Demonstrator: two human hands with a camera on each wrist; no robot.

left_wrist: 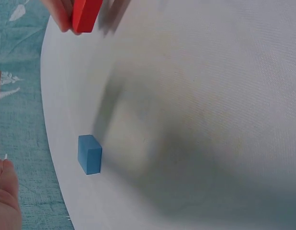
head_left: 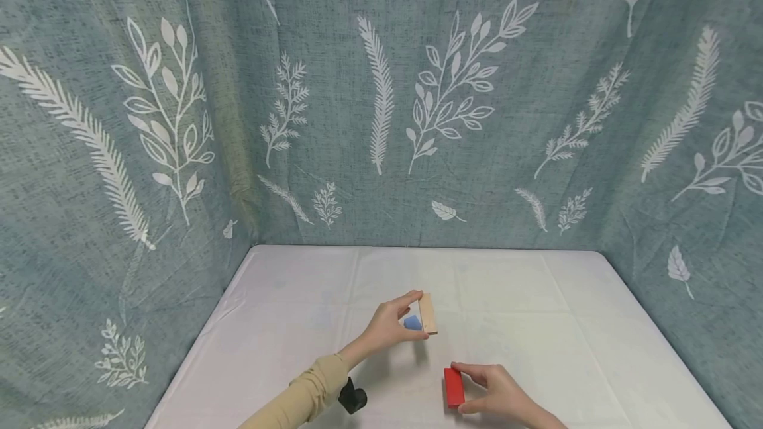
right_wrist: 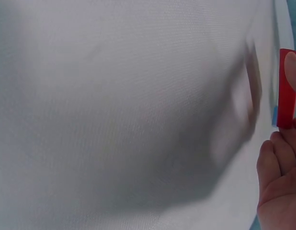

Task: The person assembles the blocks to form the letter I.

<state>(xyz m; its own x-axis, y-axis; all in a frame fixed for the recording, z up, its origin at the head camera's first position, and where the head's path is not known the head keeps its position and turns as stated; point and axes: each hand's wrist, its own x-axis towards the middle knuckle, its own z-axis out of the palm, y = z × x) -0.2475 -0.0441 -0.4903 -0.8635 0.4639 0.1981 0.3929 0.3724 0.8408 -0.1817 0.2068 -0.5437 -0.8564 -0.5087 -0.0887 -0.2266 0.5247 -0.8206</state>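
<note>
My left hand (head_left: 387,324) pinches a flat natural-wood block (head_left: 427,314) by its two ends, thumb at the near end, and holds it above the table. Beyond that hand a small blue block (head_left: 412,323) stands on the white cloth; the left wrist view shows this blue block (left_wrist: 90,154) whole. Nearer and to the right, my right hand (head_left: 495,390) grips a red rectangular block (head_left: 454,387) lengthwise between thumb and fingers, raised above its shadow. In the right wrist view the red block (right_wrist: 286,88) partly hides the blue one.
A white cloth covers the table (head_left: 518,296). Green-grey curtains (head_left: 334,118) with white leaf prints stand behind it and at both sides. A black device (head_left: 353,397) sits at my left wrist, below the beige sleeve (head_left: 304,392).
</note>
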